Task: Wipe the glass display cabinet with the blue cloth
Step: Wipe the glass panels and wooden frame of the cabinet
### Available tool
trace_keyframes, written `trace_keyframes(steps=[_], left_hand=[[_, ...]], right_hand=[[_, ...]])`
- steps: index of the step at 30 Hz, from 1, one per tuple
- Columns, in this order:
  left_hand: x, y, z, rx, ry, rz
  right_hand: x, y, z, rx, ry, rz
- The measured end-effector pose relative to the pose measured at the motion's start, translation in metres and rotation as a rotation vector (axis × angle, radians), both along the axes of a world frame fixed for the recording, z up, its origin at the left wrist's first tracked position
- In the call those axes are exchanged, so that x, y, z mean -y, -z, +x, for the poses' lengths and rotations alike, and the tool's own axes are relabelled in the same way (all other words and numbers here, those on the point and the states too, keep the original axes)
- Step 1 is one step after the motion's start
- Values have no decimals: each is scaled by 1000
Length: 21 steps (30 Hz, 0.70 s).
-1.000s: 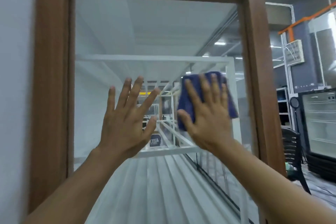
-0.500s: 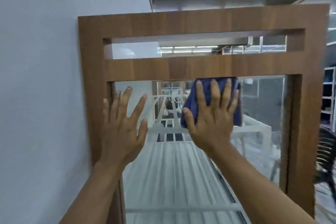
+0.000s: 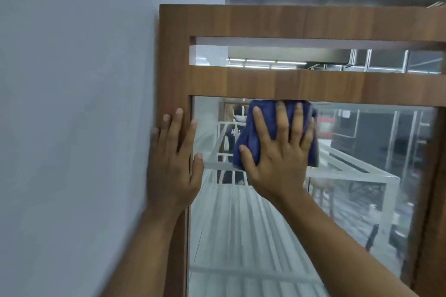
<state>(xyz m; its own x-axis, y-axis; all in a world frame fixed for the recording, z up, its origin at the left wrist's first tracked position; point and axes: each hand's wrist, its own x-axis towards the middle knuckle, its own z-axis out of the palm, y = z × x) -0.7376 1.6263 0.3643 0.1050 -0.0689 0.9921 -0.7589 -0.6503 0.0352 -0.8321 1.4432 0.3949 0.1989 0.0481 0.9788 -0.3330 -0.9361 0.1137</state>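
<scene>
The display cabinet has a brown wooden frame [image 3: 277,84] around a large glass pane [image 3: 350,176]. My right hand [image 3: 277,152] presses the blue cloth [image 3: 246,142] flat against the glass, right under the frame's upper crossbar. The cloth's top edge touches that crossbar. My left hand [image 3: 172,157] lies flat with fingers spread on the frame's left upright, its thumb over the glass edge. It holds nothing. White shelves and reflections show through the glass.
A plain grey wall [image 3: 72,103] runs along the left, touching the cabinet's side. A narrow glass strip [image 3: 313,58] sits above the crossbar. The frame's right upright [image 3: 434,200] stands at the picture's right edge.
My right hand slid the cloth up the glass to the crossbar. My left hand shifted left from the glass onto the wooden upright. The view swung up and right.
</scene>
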Motion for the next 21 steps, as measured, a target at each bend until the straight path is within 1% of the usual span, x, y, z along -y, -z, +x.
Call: trace_keyframes(steps=[2,4,7,9,11,13,14,15,16,18,19,21], left_hand=[[-1,0,2,20,25,-1],[-2,1,2,26,64,-13],[-1,3,1,15,70,-18],[0,5,0,6,47,-23],[1,5,-1,0,27,-29],[2,4,-1,8,17,-35],[2,6,-1,14,19,-35],[1,8,0,21,28,-34],[1,12,1,26,40,-36],[1,20,2,24,51,-35],[1,24,3,26,45,-37],[4,25,3,42,28,-50]], right_hand=[[-40,-9,28,-54,-36,-144],[-60,-12,44,-104,-55,-234],[-31,-10,30,-154,-41,-299],[7,-3,4,-116,-2,-241],[41,7,-21,-26,41,-77],[45,12,-28,41,57,65],[34,11,-22,48,38,95],[17,8,-10,33,1,75],[-4,5,3,-14,-32,-1],[-40,6,28,-155,-73,-208],[-45,8,32,-206,-91,-282],[-24,9,25,-206,-87,-343]])
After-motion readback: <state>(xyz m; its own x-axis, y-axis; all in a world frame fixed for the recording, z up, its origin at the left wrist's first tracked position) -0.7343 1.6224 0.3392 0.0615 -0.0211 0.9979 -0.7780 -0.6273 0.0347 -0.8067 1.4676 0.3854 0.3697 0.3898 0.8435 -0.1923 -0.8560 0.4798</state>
